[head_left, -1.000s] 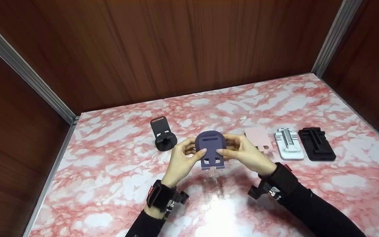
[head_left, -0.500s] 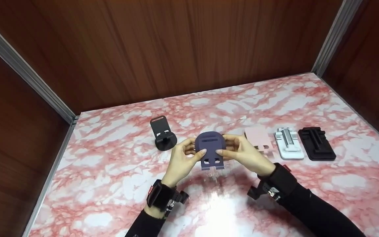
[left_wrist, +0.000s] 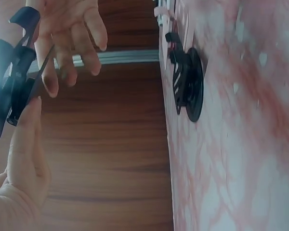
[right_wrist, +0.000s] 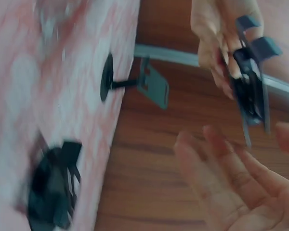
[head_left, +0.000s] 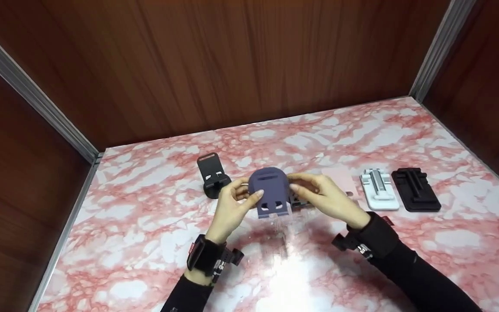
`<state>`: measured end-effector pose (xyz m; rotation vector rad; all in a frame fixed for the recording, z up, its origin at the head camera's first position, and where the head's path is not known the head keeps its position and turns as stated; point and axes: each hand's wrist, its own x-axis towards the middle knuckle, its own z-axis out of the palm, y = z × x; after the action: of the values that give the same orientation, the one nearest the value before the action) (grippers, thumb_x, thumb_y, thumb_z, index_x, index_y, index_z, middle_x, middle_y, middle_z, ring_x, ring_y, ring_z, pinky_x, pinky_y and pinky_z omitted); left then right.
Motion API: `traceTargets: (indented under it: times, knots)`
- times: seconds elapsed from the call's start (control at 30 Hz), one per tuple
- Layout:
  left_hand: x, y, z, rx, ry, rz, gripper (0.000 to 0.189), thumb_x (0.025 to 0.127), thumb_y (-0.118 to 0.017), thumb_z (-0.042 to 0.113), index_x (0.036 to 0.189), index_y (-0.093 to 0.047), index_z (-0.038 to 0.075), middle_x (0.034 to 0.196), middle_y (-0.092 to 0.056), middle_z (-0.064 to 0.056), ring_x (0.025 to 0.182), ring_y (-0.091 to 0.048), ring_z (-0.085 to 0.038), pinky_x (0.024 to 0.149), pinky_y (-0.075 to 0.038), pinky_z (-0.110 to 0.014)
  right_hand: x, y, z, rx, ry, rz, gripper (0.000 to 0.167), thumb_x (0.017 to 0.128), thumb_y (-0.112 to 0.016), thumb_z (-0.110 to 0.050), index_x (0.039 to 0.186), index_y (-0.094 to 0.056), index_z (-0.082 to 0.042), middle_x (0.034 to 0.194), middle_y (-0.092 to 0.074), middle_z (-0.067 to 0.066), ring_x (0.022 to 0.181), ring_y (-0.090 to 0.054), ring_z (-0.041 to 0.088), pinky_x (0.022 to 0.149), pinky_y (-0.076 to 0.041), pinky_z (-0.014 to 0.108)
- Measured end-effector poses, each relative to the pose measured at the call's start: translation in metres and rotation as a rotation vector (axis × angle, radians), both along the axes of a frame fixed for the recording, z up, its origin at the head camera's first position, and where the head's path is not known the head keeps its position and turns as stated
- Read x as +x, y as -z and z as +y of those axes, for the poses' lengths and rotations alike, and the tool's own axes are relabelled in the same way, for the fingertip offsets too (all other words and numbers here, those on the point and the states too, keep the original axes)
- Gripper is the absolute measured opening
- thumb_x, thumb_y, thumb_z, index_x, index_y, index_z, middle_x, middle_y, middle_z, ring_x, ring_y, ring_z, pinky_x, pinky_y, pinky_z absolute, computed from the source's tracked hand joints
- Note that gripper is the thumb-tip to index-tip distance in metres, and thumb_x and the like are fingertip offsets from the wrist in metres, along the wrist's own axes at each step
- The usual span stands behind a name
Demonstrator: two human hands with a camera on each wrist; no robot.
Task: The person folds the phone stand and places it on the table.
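Observation:
A purple phone stand with a rounded top is held up above the table in front of me. My left hand grips its left side, thumb on the front and fingers behind. Beside the stand's right edge is my right hand; in the right wrist view its fingers are spread and apart from the stand. Seen edge-on in the left wrist view, the purple stand shows two plates with a folded joint between them. Another dark phone stand lies on the table behind, mostly hidden by the hands.
A black phone stand stands unfolded on its round base at left. To the right, a pink stand, a white folded stand and a black folded stand lie in a row. Wood-grain panels enclose the marbled table.
My left hand has shifted the purple stand a little left and up. My right hand has let go of its right side and drawn away, uncovering part of the dark stand behind.

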<state>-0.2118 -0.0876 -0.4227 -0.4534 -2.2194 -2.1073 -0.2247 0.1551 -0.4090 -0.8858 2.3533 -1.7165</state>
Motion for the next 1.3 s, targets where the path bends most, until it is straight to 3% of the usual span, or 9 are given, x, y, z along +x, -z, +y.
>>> traceTargets:
  times: [0.17, 0.33, 0.5, 0.83, 1.0, 1.17, 1.3]
  knots:
    - [-0.008, 0.005, -0.008, 0.047, -0.044, -0.074, 0.034, 0.087, -0.071, 0.004, 0.116, -0.058, -0.009, 0.096, -0.070, -0.019, 0.079, -0.068, -0.019, 0.074, -0.059, -0.036, 0.000, -0.005, 0.006, 0.214, 0.139, 0.291, 0.041, 0.100, -0.056, -0.018, 0.137, -0.052, -0.001, 0.130, -0.059, 0.016, 0.119, -0.056, 0.028, 0.101, -0.045, 0.042]
    - [-0.017, 0.015, -0.014, 0.115, -0.034, -0.168, 0.030, 0.089, -0.068, 0.001, 0.115, -0.057, -0.011, 0.097, -0.069, -0.021, 0.080, -0.070, -0.022, 0.075, -0.058, -0.037, -0.003, -0.001, 0.013, 0.443, 0.245, 0.431, 0.053, 0.099, -0.057, -0.021, 0.146, -0.041, -0.003, 0.145, -0.042, 0.021, 0.138, -0.030, 0.040, 0.112, -0.024, 0.055]
    - [-0.024, 0.023, -0.018, 0.088, -0.020, -0.238, 0.030, 0.090, -0.067, 0.003, 0.115, -0.057, -0.011, 0.098, -0.069, -0.023, 0.081, -0.071, -0.025, 0.077, -0.058, -0.038, -0.007, 0.005, 0.017, 0.567, 0.236, 0.451, 0.060, 0.099, -0.057, -0.023, 0.150, -0.033, -0.003, 0.151, -0.031, 0.024, 0.142, -0.018, 0.041, 0.115, -0.015, 0.055]
    - [-0.036, 0.034, -0.019, 0.035, 0.002, -0.323, 0.031, 0.090, -0.066, 0.002, 0.115, -0.057, -0.014, 0.097, -0.069, -0.025, 0.078, -0.070, -0.023, 0.075, -0.058, -0.034, -0.009, 0.006, 0.018, 0.654, 0.192, 0.438, 0.062, 0.099, -0.057, -0.026, 0.151, -0.031, -0.004, 0.153, -0.026, 0.024, 0.142, -0.015, 0.042, 0.113, -0.012, 0.061]
    - [-0.046, 0.037, -0.016, -0.040, -0.002, -0.334, 0.032, 0.091, -0.067, 0.005, 0.115, -0.057, -0.014, 0.095, -0.069, -0.024, 0.076, -0.070, -0.022, 0.070, -0.059, -0.030, -0.010, 0.006, 0.019, 0.700, 0.196, 0.424, 0.065, 0.099, -0.057, -0.028, 0.153, -0.027, -0.008, 0.155, -0.022, 0.022, 0.144, -0.012, 0.040, 0.113, -0.008, 0.063]
    - [-0.054, 0.041, -0.015, -0.092, -0.003, -0.395, 0.028, 0.092, -0.066, 0.008, 0.112, -0.059, -0.010, 0.092, -0.070, -0.019, 0.066, -0.069, -0.018, 0.052, -0.055, -0.023, -0.011, 0.007, 0.019, 0.755, 0.220, 0.452, 0.066, 0.100, -0.055, -0.029, 0.154, -0.024, -0.008, 0.156, -0.020, 0.022, 0.143, -0.012, 0.041, 0.112, -0.005, 0.064]
    - [-0.055, 0.045, -0.015, -0.130, 0.006, -0.416, 0.026, 0.093, -0.065, 0.007, 0.111, -0.058, -0.011, 0.090, -0.070, -0.017, 0.062, -0.067, -0.015, 0.055, -0.057, -0.026, -0.011, 0.009, 0.019, 0.782, 0.226, 0.453, 0.067, 0.100, -0.055, -0.029, 0.154, -0.023, -0.008, 0.157, -0.019, 0.021, 0.143, -0.011, 0.041, 0.111, -0.004, 0.065]
